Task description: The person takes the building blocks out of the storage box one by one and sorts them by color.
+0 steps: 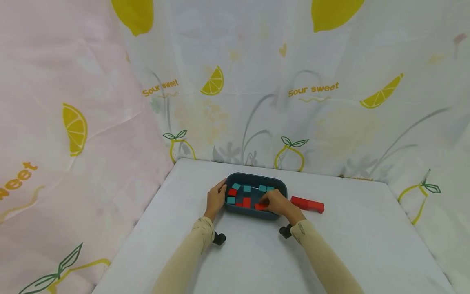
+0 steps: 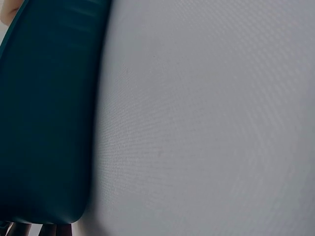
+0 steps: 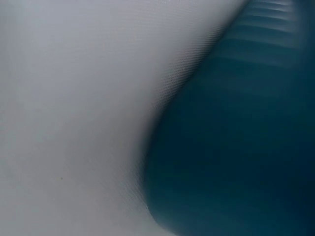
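A dark teal plastic bin [image 1: 253, 212] stands on the table with several teal blocks [image 1: 247, 188] and red blocks [image 1: 246, 201] inside. My left hand [image 1: 215, 199] holds the bin by its left end, with the fingers along the outer wall. My right hand [image 1: 277, 202] reaches over the bin's right part, its fingertips pinching a red block [image 1: 260, 207] low inside, near the front wall. In the left wrist view, the fingers [image 2: 48, 230] show at the end of the bin wall [image 2: 49, 123]. The right wrist view shows the bin's outer wall [image 3: 231, 137], but no fingers.
Right of the bin, several red blocks [image 1: 307, 204] lie end to end in a row on the white tabletop [image 1: 253, 261]. Lemon-printed cloth [image 1: 249, 114] hangs behind the table and along its sides. A black wrist device [image 1: 219, 238] sits under each forearm.
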`<state>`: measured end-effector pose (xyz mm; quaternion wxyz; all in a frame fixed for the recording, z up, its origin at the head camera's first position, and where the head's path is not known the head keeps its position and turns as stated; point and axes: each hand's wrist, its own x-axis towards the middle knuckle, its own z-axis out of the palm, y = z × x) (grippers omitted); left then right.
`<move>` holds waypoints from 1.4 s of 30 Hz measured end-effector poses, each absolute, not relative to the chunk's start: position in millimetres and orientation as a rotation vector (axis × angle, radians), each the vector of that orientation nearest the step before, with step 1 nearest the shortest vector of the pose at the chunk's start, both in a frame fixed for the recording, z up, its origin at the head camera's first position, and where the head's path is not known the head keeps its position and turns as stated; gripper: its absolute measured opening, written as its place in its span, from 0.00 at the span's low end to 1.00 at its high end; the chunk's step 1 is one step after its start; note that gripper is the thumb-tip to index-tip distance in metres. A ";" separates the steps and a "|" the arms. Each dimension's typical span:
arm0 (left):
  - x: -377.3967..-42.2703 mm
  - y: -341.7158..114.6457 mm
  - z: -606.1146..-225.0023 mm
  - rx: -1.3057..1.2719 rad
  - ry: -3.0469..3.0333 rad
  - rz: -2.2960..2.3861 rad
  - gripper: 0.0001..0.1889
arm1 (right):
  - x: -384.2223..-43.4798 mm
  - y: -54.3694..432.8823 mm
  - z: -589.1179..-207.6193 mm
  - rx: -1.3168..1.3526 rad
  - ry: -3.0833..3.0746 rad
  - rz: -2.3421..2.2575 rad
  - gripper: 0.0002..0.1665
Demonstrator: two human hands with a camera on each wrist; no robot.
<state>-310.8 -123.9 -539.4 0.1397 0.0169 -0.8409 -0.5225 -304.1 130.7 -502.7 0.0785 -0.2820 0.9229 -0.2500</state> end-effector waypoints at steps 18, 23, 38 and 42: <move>-309.3 -118.7 -541.6 0.028 -2.430 -1.523 0.19 | -303.1 154.2 -482.3 -0.957 2.813 -0.749 0.15; -309.5 -117.4 -541.5 0.034 -2.434 -1.520 0.19 | -304.3 178.2 -465.7 -0.928 2.836 -0.769 0.16; -312.3 -121.6 -542.1 0.047 -2.445 -1.491 0.19 | -290.4 261.3 -445.5 -0.710 2.940 -0.824 0.15; -311.7 -121.6 -540.9 0.051 -2.433 -1.496 0.19 | -282.1 283.6 -446.2 -0.664 2.970 -0.838 0.15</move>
